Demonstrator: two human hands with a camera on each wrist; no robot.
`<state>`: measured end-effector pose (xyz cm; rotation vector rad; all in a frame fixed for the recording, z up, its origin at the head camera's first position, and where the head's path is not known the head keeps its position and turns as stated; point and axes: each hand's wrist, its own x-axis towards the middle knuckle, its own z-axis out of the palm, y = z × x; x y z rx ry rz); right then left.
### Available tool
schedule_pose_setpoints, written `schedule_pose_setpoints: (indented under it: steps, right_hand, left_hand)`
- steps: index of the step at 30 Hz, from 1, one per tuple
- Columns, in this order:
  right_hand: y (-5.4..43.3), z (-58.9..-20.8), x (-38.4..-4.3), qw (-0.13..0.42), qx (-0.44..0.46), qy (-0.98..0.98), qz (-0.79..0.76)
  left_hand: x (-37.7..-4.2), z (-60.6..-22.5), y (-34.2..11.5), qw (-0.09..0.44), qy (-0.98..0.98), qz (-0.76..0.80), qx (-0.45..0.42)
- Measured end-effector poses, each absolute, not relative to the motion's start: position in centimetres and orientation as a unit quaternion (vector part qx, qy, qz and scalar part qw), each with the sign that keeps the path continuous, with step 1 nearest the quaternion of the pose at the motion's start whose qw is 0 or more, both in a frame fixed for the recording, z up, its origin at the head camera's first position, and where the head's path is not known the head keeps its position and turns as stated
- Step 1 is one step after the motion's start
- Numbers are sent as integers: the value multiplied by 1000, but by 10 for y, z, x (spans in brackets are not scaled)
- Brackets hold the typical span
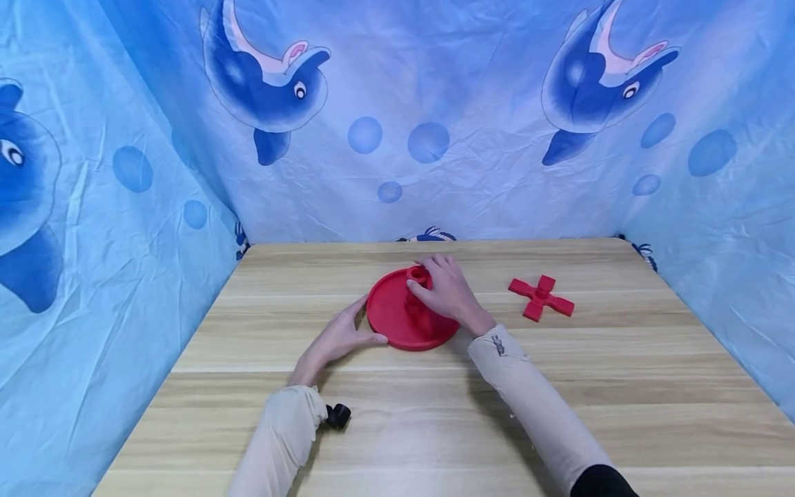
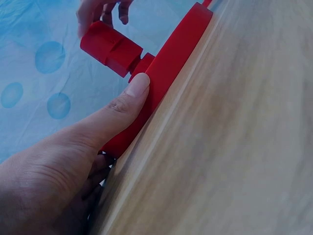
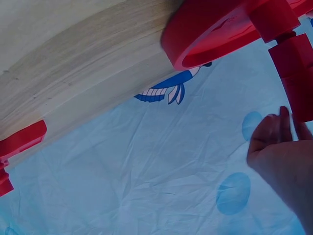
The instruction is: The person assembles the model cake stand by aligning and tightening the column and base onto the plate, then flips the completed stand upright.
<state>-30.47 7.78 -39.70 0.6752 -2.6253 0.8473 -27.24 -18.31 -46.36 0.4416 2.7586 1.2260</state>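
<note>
A round red tray point(image 1: 391, 310) with a raised rim lies flat on the table. From its middle rises a red post point(image 1: 413, 304), its top hollow, with a narrow neck between two thicker sections in the right wrist view point(image 3: 288, 54). My left hand point(image 1: 338, 336) holds the tray's near-left edge, thumb against the outer rim and fingers farther round the side. At the post's upper end, my right hand point(image 1: 448, 290) grips with thumb and fingers on either side. In the left wrist view, some right-hand fingers hang past the post's top.
A red cross-shaped piece point(image 1: 542, 297) with a short central stub lies to the right of the tray. The wooden table point(image 1: 397, 428) ends at a blue dolphin-print cloth point(image 1: 397, 83) behind and at both sides. A black device point(image 1: 338, 416) sits at my left cuff.
</note>
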Motion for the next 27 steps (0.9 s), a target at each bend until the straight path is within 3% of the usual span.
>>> schedule_pose_setpoints:
  steps: [27]
  right_hand:
    - [81, -395, -305, 131, 238, -912, 307]
  left_hand:
    - [-274, -462, -184, 53, 906, 395, 143]
